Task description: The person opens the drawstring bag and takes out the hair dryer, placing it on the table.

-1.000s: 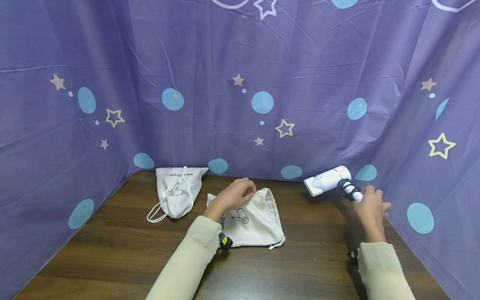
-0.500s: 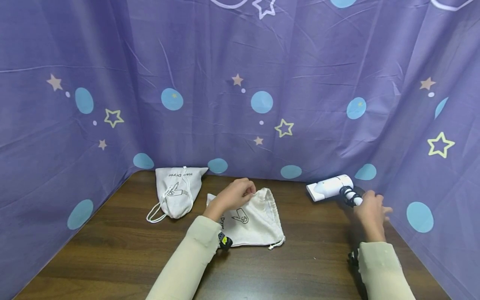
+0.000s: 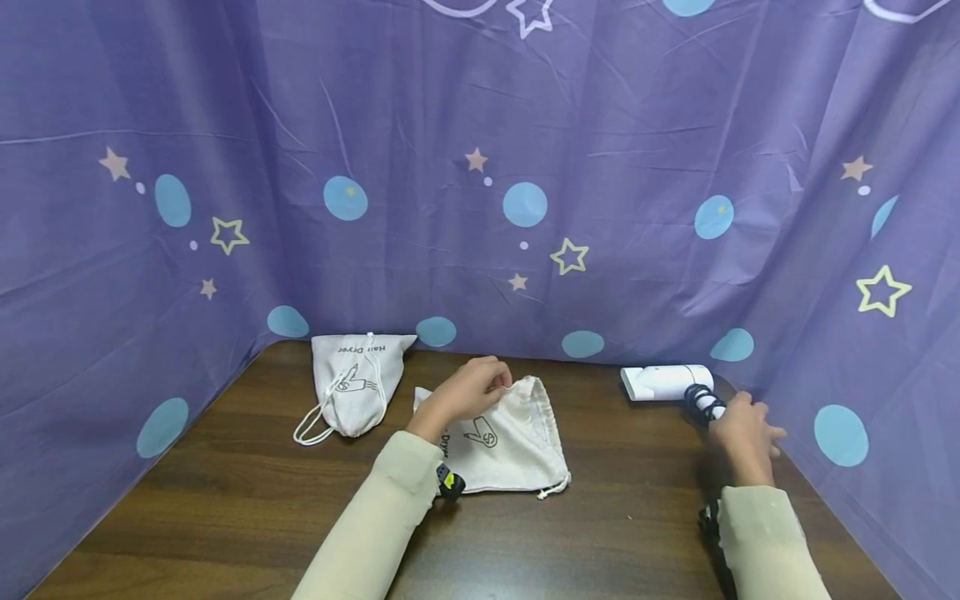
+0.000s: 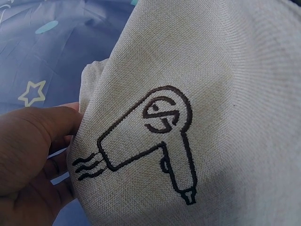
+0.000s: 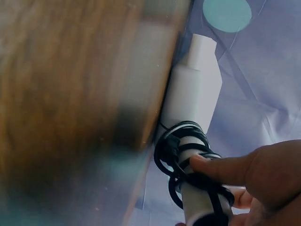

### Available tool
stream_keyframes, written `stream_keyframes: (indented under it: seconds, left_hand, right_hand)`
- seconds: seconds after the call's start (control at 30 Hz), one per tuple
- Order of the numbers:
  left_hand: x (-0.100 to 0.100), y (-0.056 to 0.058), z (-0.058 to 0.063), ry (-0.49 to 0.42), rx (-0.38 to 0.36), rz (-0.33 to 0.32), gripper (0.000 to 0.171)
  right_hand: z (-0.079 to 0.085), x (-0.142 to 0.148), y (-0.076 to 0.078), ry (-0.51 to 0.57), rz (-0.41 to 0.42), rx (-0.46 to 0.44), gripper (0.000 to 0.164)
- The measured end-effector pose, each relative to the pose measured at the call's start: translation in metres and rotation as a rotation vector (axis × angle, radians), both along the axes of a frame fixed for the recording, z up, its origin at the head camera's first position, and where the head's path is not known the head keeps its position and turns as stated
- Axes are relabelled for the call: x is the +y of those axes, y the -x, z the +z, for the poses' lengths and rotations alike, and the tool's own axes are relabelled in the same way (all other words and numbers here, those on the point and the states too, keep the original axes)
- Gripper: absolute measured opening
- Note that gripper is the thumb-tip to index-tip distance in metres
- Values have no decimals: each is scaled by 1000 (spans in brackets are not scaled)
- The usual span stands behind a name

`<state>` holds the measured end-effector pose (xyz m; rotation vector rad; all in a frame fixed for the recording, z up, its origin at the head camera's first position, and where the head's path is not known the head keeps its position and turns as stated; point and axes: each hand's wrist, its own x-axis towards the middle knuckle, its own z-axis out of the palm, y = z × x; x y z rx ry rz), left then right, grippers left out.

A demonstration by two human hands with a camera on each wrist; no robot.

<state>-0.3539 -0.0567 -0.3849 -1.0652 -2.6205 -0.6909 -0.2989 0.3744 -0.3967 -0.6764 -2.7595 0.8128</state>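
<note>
My left hand [image 3: 470, 390] pinches the edge of a cream drawstring bag [image 3: 517, 450], whose mouth faces right. In the left wrist view, thumb and fingers grip the bag's cloth [image 4: 211, 103] beside an embroidered hair dryer outline. At the far right of the table, my right hand [image 3: 745, 433] holds a white hair dryer [image 3: 667, 382] by its handle, nozzle pointing left. Black cord [image 5: 183, 150] is wound round the handle, with the thumb pressing over it. Part of the handle is hidden by the hand in the head view.
A second drawstring bag [image 3: 352, 408], marked "Hair Dryer", lies at the back left with its cord looped on the wooden table [image 3: 570, 542]. A purple curtain [image 3: 450, 283] with stars and dots hangs behind and along both sides.
The right hand has lowered the hair dryer toward the table and slightly to the right, and its barrel has swung from slanted to nearly level. The left hand and bag have not moved.
</note>
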Motion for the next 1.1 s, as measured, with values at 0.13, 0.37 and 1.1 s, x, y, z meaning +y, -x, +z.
stream_keyframes:
  seconds: [0.13,0.37,1.1]
  left_hand:
    - [-1,0,0,4,1,2,7]
    - [-1,0,0,3,-16,1,8]
    - [3,-1,0,2,0,-4,5]
  right_hand:
    - [2,2,-1,-46,13,-45,64]
    - [2,6,-1,-114,29,-95,60]
    - [21,-8,-6,-165,39,-84,60]
